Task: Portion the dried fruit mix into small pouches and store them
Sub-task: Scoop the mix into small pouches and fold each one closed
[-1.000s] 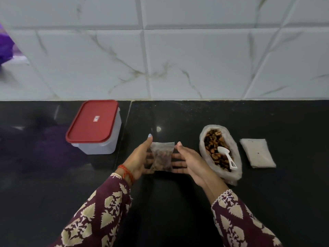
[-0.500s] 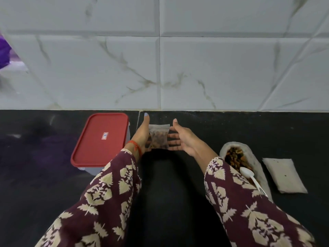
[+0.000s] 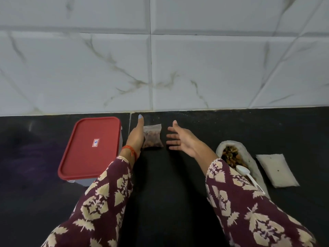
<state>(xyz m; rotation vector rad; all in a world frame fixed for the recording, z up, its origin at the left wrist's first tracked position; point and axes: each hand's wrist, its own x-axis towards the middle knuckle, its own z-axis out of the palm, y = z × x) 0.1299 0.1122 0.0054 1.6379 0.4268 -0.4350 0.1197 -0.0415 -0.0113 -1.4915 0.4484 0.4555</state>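
A small clear pouch (image 3: 152, 136) filled with brown dried fruit stands on the black counter near the back wall. My left hand (image 3: 136, 135) lies along its left side with fingers straight, touching it. My right hand (image 3: 181, 139) hovers to the right of the pouch with fingers spread and a gap between them and the pouch. At the right lies the big open bag of dried fruit mix (image 3: 235, 157) with a white plastic spoon (image 3: 244, 171) in it. A pile of flat empty pouches (image 3: 276, 169) lies right of that bag.
A plastic container with a shut red lid (image 3: 90, 147) stands left of my left hand. A white marbled tile wall (image 3: 160, 68) rises just behind the pouch. The black counter (image 3: 169, 184) stretches towards me between my sleeves.
Both hands carried the pouch away from me towards the wall. My right hand has since let go and moved off to the right; the left hand stays against the pouch.
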